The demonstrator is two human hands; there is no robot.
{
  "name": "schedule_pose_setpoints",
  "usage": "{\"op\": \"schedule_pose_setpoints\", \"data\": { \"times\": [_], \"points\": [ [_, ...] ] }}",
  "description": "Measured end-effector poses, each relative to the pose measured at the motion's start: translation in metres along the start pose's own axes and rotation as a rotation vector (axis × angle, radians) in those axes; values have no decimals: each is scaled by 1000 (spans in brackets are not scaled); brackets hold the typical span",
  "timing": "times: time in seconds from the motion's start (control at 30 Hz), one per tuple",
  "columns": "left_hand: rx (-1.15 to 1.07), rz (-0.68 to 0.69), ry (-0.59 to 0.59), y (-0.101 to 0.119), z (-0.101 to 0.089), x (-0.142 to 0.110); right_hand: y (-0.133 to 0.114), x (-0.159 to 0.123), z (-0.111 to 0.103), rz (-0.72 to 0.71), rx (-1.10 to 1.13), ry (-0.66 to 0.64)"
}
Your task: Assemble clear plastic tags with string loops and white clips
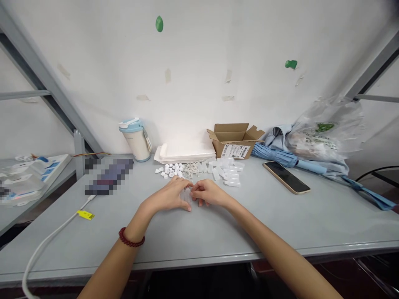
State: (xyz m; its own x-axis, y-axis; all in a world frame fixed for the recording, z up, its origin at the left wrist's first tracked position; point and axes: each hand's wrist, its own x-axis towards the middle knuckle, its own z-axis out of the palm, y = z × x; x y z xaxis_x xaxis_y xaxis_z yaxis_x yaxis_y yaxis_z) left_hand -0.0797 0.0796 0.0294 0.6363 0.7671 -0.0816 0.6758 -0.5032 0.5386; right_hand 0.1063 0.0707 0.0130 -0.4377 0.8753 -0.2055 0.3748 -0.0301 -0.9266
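Small clear plastic bottles [187,196] are on the grey table between my hands. My left hand [170,194] curves round them, its thumb at the near end and its fingers at the far end. From the right, my right hand [209,193] comes up against them with thumb and fingertips pinched together; whatever is in that pinch is hidden. Just beyond my hands lie white caps [173,169], a heap of small off-white pieces [190,169] and more clear bottles [232,176], several of each.
White flat trays [187,151] are stacked by the wall, between a cream-and-blue cup [136,141] and an opened cardboard box [235,143]. To the right lie a phone [286,177], a folded blue umbrella [277,155] and a plastic bag [324,133]. A white cable [51,234] crosses the left side.
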Motion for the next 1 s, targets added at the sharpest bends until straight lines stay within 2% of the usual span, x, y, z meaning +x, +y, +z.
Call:
{"op": "schedule_pose_setpoints", "data": {
  "times": [0.1,0.17,0.27,0.37,0.5,0.63,0.73,1.0],
  "points": [
    [-4,-14,49,4,0,1,-1,0,-2,3,6,27],
    [-10,-49,128,8,1,3,-2,2,-6,-18,-24,94],
    [8,-88,259,9,5,10,1,7,-16,-125,-195,327],
    [86,-88,370,5,10,17,8,13,-29,-226,-498,569],
    [185,-75,456,-2,13,22,20,19,-50,-249,-807,753],
    [213,-52,419,-5,12,25,27,21,-65,-176,-972,770],
    [214,-50,359,-5,13,28,31,22,-68,-114,-1031,742],
    [251,-34,315,3,17,36,36,25,-64,-132,-1073,671]
  ]
}}
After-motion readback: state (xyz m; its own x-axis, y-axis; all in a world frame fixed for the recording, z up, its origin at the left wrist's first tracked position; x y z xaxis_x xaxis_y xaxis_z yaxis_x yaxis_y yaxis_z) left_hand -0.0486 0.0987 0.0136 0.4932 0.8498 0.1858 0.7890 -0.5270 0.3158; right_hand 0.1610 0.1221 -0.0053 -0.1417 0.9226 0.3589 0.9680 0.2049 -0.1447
